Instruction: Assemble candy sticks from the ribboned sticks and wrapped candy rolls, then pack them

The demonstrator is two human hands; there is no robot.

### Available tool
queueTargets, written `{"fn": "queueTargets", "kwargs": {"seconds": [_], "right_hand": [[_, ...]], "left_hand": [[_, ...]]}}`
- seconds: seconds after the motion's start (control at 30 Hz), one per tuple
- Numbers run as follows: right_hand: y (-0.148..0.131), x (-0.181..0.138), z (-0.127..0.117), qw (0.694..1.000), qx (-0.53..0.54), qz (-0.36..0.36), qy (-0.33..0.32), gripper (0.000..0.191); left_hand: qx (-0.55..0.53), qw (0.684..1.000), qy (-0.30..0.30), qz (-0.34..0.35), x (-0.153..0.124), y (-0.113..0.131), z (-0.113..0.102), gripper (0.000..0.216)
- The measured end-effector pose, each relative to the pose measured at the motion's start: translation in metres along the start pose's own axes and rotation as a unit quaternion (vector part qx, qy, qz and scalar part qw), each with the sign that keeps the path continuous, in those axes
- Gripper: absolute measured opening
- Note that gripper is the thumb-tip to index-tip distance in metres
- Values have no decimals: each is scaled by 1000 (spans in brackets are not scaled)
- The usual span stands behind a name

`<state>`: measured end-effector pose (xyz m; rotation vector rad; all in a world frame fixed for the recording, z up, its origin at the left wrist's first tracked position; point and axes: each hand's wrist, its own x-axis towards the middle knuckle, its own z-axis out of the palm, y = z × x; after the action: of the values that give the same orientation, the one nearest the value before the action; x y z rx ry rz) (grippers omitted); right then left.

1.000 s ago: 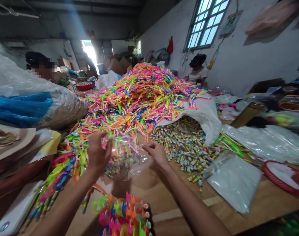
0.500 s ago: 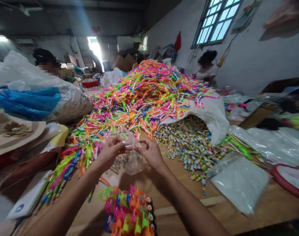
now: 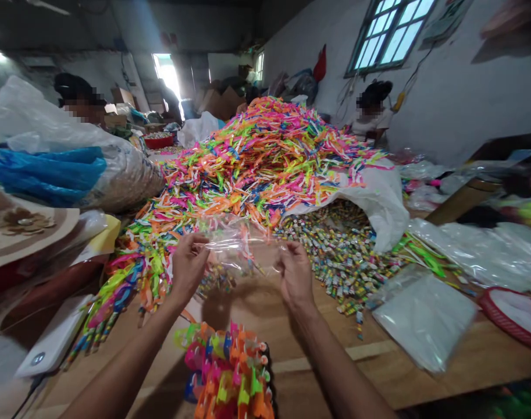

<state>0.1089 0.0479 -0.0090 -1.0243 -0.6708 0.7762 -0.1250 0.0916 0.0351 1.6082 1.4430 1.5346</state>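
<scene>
A clear plastic bag [image 3: 239, 247] is stretched sideways between my two hands above the table. My left hand [image 3: 189, 265] pinches its left end, and my right hand [image 3: 295, 270] grips the right end with curled fingers. Behind the bag rises a big heap of bright plastic pieces with white strips [image 3: 265, 157]. Right of my right hand lies a spread of small, patterned cylindrical pieces [image 3: 339, 256]. Closest to me, between my forearms, stands a bundle of colourful plastic pieces [image 3: 232, 372] packed in rows.
A stack of clear bags [image 3: 426, 320] lies at right, beside a red-rimmed basket [image 3: 512, 320]. A white power bank [image 3: 56, 337] with a cable and a hat [image 3: 29, 227] are at left. One person [image 3: 79, 99] is at far left, another [image 3: 372, 113] behind the heap at right.
My hands have moved apart, drawing the crumpled bag out wide and flat between them. The view has shifted slightly; the heap and bundle stay where they were.
</scene>
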Motion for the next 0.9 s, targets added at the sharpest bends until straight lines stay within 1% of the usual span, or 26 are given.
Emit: {"fn": "queueTargets", "kwargs": {"seconds": [0.07,0.1,0.17,0.23,0.27,0.3,0.33,0.37,0.43,0.5,0.53,0.57,0.6,0.67,0.73,0.8,0.9], "right_hand": [[1,-6,-2,996,70,55,-22,39],[1,-10,-3,993,93,70,-37,40],[0,-16,-9,988,118,80,-59,38],[2,-22,-17,986,130,88,-61,38],[4,-25,-21,984,137,99,-55,39],[6,-28,-25,982,146,114,-45,40],[9,-32,-30,979,155,131,-37,41],[11,-35,-33,975,163,148,-33,41],[11,-40,-39,968,179,172,-44,40],[2,-42,-42,964,193,172,-58,37],[-5,-42,-42,964,198,165,-62,35],[-13,-41,-42,965,199,154,-65,35],[-21,-40,-42,968,195,143,-70,34],[-33,-39,-43,974,165,127,-90,35],[-35,-40,-47,980,112,116,-114,36],[-24,-47,-53,985,44,102,-130,35],[4,-68,-67,983,-85,89,-139,28]], "left_hand": [[-77,994,11,-72,-5,1,5,20],[-119,986,12,-113,-6,3,6,26],[-203,960,-9,-195,-8,4,4,37],[-269,924,-47,-269,-13,5,0,44],[-291,909,-61,-292,-16,5,-3,46],[-304,901,-64,-303,-19,6,-5,48],[-304,902,-56,-300,-23,6,-8,50],[-293,913,-38,-282,-27,8,-11,50],[-247,947,14,-204,-34,15,-15,45],[-214,969,55,-114,-36,28,-19,39],[-212,972,59,-79,-35,35,-20,38],[-218,973,47,-58,-34,42,-21,37],[-228,972,20,-54,-31,48,-22,37],[-260,961,-46,-82,-24,53,-22,35],[-293,941,-93,-142,-21,46,-19,34],[-301,925,-116,-202,-25,27,-15,33],[-229,922,-167,-264,-46,-9,-12,29]]}}
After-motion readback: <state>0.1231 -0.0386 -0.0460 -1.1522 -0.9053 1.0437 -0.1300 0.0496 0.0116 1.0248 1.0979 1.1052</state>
